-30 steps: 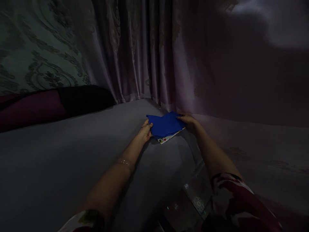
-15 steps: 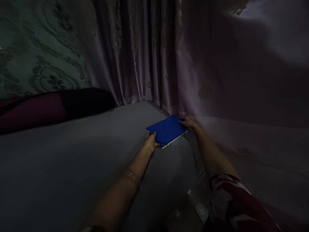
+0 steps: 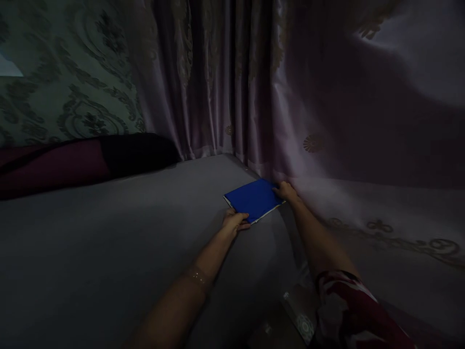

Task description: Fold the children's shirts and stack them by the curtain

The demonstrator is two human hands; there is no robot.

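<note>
Blue sheet (image 3: 252, 198) and pale under-layer (image 3: 271, 212) lie on or just over the grey surface (image 3: 145, 218) near the curtain (image 3: 286, 121), your left hand (image 3: 234, 220) and right hand (image 3: 288, 191) each with pinched grip at its edges, so uneven pulling could skew the layers.

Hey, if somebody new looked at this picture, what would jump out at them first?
Probably the vivid blue rectangle right of center, with the left hand at its near corner and the right hand at its right edge. Next might be the shiny mauve curtain behind it. On the far left, a purple and black bundle lies below the green patterned wall.
</note>
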